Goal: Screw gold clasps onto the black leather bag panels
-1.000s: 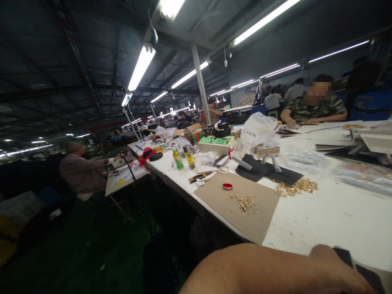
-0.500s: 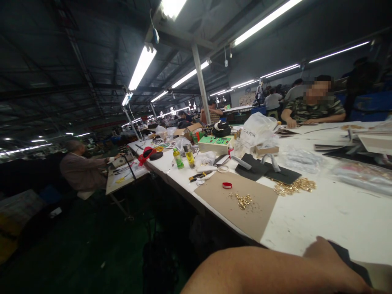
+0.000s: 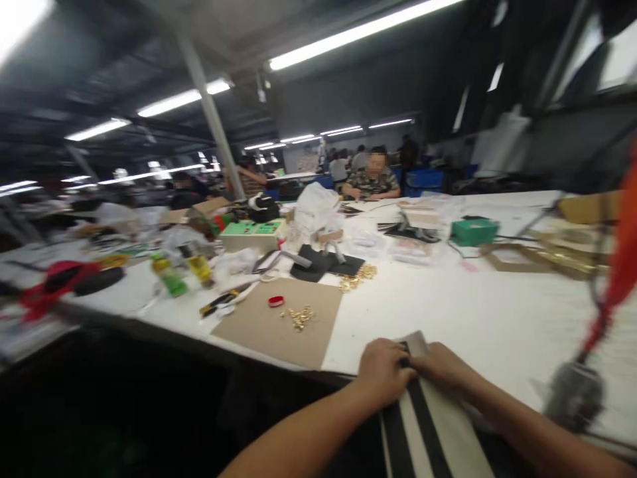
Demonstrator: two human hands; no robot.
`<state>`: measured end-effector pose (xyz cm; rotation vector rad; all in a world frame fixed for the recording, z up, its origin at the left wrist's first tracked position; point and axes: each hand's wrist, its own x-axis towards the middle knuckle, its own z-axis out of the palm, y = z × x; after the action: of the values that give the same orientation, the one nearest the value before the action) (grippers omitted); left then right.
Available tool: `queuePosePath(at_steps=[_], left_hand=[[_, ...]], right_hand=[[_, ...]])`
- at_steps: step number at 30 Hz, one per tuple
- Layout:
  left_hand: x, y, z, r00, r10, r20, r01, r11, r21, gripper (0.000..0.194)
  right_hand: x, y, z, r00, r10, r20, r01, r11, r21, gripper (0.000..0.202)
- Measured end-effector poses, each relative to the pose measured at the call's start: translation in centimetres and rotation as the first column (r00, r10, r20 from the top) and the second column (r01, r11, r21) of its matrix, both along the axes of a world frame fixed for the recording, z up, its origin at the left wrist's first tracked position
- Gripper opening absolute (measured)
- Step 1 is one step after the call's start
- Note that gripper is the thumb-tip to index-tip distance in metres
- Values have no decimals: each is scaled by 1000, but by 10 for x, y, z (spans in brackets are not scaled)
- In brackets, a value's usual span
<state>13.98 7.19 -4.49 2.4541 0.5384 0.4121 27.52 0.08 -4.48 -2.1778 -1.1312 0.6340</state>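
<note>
- Striped panel (image 3: pixel 432 425), beige with two black bands, lies at the near edge of the white table (image 3: pixel 478 318) and runs off the bottom of the head view; its far end sits under both hands.
- Head view, surroundings, placed relative to the striped panel: just beyond and left of it lies a brown cardboard sheet (image 3: pixel 279 322), flat on the table.
- On that cardboard: a small heap of gold fittings (image 3: pixel 300 317) and a red ring (image 3: pixel 275 301), apart from each other.
- Farther back than the cardboard: black flat pieces (image 3: pixel 326 263) with a second heap of gold fittings (image 3: pixel 359 277) at their near right edge.
- Far left of the panel: two bottles (image 3: pixel 169 275), blurred, and a red-and-black object (image 3: pixel 60 282) near the table's left end.
- Behind the black pieces: a white plastic bag (image 3: pixel 314 206) and a green-topped box (image 3: pixel 251 232); a small green box (image 3: pixel 472 231) stands well to the right of them.
- Right of the panel, close to the camera: a blurred grey and orange shape (image 3: pixel 597 332) covers part of the table; cannot tell what it is.
- A person in a camouflage shirt (image 3: pixel 372 182) sits at the far side of the table.
- Nothing lies between the hands and the panel.
- Left hand (image 3: pixel 385 372): fingers curled, pressed down on the panel's far end over a black band.
- Right hand (image 3: pixel 440 365): fingers bent, resting on the same end, touching the left hand's fingertips.
- Cannot tell whether either hand pinches the edge or only presses it flat.
</note>
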Motion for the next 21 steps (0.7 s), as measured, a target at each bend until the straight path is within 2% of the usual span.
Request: queuePosePath(at_steps=[2,5,10,12,14,18,21], left_hand=[[9,9,-5,999,-3,48,4,1000,-19,25],[14,16,-9,997,1,80,2,999,-39,27],[7,14,-5,995,51,90,-46,998,-49,33],[7,14,-5,994,56,95,-51,997,-58,35],[7,15,-6,994,52,101,-45,996,-73,35],[6,18,-12,993,60,104,-49,993,-110,36],[5,19,-17,991,82,108,-68,989,-128,36]], right_hand=[[29,-16,-5,997,-54,-57,49,995,-89,19],[45,-21,-10,988,-97,-120,80,987,-141,15],[45,-15,-6,989,-24,-148,5,992,-124,16],[56,-14,0,992,-3,-126,-11,994,-108,16],[71,-9,7,998,-33,-60,28,997,-77,22],[94,23,19,986,-123,115,114,990,81,34],[93,66,22,990,-53,134,32,987,158,23]])
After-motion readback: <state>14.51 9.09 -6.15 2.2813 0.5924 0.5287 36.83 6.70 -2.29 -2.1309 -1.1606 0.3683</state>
